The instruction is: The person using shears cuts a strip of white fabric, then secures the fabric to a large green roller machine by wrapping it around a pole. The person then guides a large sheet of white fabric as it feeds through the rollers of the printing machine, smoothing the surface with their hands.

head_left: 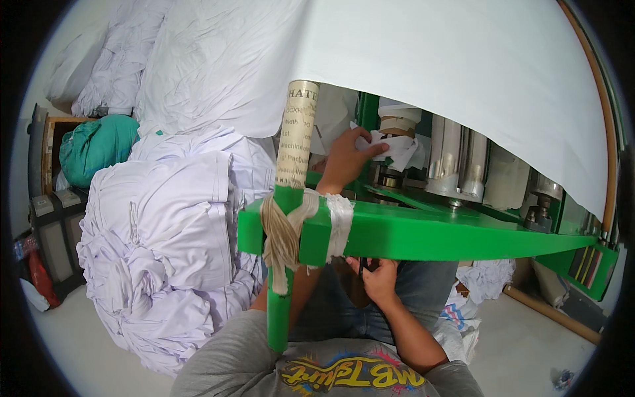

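A person in a grey T-shirt [225, 344] works at a green machine frame, the left hand [349, 159] reaching past the beam [423, 231] to a white cloth piece [407, 151] gathered around an upright spindle on the far side. That hand is half open, thumb apart from the fingers and against the cloth; whether it grips the fabric cannot be told. The right hand [380, 279], on the near side below the beam, is curled around a slim dark object [362, 266] whose kind is unclear. At far left, a wood-edged box [45, 142] holds a bulging green bundle [102, 149]; nearer stand dark grey containers [61, 228], their contents hidden. A heap of white fabric [152, 245] fills the left side near the frame. To the right, on the floor, a white plastic sack [460, 316] with coloured markings lies beside the person's leg, what it contains impossible to tell, near more crumpled white cloth [491, 273] and a brown tube [552, 313]. Metal cylinders [448, 159] stand right of the spindle, beneath a broad white sheet [456, 53].
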Demonstrator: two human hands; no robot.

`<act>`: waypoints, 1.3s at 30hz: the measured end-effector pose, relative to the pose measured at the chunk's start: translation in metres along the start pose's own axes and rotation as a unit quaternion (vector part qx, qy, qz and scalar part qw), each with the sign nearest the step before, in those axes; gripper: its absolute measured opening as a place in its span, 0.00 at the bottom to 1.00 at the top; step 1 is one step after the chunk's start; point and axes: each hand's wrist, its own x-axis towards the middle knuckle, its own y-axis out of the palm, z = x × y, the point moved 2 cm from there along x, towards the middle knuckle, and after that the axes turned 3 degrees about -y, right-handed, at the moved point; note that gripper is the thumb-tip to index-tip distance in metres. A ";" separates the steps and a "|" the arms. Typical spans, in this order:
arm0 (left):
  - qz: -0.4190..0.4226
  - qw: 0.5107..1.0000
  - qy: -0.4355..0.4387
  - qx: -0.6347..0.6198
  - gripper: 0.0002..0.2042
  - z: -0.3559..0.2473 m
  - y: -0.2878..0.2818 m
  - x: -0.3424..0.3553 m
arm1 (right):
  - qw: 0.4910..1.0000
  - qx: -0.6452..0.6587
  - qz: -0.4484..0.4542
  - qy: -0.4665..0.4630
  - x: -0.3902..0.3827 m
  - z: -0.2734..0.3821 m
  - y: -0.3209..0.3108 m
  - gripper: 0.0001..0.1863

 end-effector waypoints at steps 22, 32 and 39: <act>0.165 0.962 0.193 0.099 0.11 -0.067 0.003 -0.031 | 0.991 -0.067 0.113 0.028 -0.003 -0.026 0.000 0.17; 0.159 0.961 0.185 0.130 0.18 -0.051 0.012 -0.028 | 0.993 -0.054 0.109 0.004 -0.004 -0.021 0.003 0.15; -0.011 0.997 0.076 0.008 0.11 -0.050 -0.029 -0.018 | 0.992 -0.071 0.104 -0.007 -0.017 -0.053 0.006 0.14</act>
